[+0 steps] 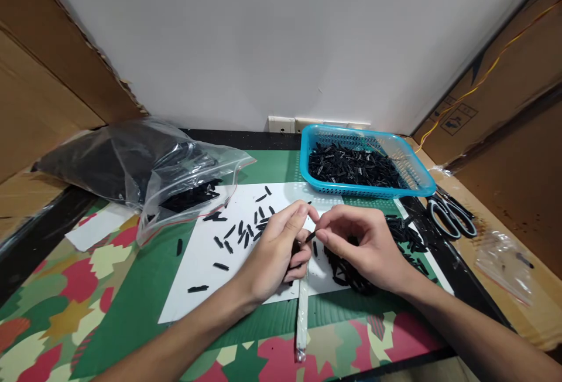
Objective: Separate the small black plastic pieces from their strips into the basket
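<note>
A small black piece (311,235) is pinched between the left hand (274,253) and right hand (364,247), and should be held steady above the clear strip (302,317).

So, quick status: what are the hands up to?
Left hand grips clear tube. Right hand pinches small black piece at its top. Loose black pieces lie beside.

No words, brands or numbers can be read anywhere. The cardboard box (459,117) leaning at the right carries a dark printed panel of handling symbols, too small and skewed to make out.
</note>
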The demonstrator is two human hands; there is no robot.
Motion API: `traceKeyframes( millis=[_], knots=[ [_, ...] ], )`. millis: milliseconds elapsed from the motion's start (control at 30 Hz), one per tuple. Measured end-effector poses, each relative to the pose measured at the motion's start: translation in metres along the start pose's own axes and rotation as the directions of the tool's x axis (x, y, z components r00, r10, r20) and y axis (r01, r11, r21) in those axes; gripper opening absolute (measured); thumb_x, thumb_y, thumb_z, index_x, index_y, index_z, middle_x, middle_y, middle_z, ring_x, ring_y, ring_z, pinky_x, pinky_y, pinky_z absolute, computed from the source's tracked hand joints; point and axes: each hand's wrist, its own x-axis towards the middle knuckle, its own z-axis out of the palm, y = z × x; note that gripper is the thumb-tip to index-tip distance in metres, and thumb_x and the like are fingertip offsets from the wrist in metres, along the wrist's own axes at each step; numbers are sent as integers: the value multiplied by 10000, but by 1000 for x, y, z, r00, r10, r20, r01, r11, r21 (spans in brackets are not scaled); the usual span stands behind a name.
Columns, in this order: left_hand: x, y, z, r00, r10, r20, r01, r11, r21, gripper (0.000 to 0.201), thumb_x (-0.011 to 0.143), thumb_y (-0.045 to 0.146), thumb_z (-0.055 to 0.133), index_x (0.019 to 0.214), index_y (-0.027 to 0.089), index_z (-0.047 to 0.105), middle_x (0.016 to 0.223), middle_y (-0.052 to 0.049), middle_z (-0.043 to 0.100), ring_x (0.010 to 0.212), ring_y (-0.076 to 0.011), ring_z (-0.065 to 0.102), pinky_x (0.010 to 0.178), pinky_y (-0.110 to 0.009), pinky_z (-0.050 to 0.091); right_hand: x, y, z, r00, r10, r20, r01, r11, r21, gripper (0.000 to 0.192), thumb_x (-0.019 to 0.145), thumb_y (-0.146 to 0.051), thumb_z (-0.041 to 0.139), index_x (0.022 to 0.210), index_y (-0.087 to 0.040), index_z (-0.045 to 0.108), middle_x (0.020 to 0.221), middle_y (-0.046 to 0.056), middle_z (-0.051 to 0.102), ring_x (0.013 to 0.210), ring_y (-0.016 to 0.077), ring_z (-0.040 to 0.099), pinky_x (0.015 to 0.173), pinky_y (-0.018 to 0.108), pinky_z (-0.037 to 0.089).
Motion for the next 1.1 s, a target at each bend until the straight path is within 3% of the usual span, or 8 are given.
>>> traceKeyframes(
  millis=[167, 367, 667, 1100],
  knots=[
    [-3, 3, -1, 997, 26, 68, -28, 999, 35, 349, 1065, 509, 477, 883, 216, 522, 513, 108, 351, 388, -41, 234, 365, -109, 225, 2, 2, -3, 991, -3, -136, 15, 996, 83, 160, 929, -334, 788, 891, -188, 737, 663, -34, 627, 512, 81, 472, 472, 218, 350],
    [-4, -1, -3, 998, 39, 57, -41, 998, 46, 332, 1056, 495, 528, 873, 220, 494, 526, 118, 359, 393, -32, 207, 375, -117, 200, 5, 6, -6, 993, 98, -69, -90, 989, 117, 241, 929, -414, 798, 905, -187, 721, 578, -54, 582, 450, 80, 501, 433, 198, 378],
    [-3, 2, -1, 995, 57, 87, -61, 997, 44, 378, 1000, 523, 632, 836, 228, 462, 530, 128, 317, 430, -38, 177, 381, -112, 207, 5, 6, -5, 995, 94, -23, -88, 978, 189, 302, 976, -463, 737, 885, -178, 696, 654, -37, 614, 468, 71, 519, 461, 190, 423],
    [-5, 3, -2, 994, 63, 85, -62, 998, -18, 314, 1061, 449, 525, 849, 227, 460, 537, 110, 360, 399, -36, 239, 382, -112, 221, 3, 6, -5, 996, 68, -59, -55, 977, 205, 213, 950, -401, 778, 949, -195, 725, 621, -39, 613, 454, 98, 569, 436, 204, 466]
  ],
)
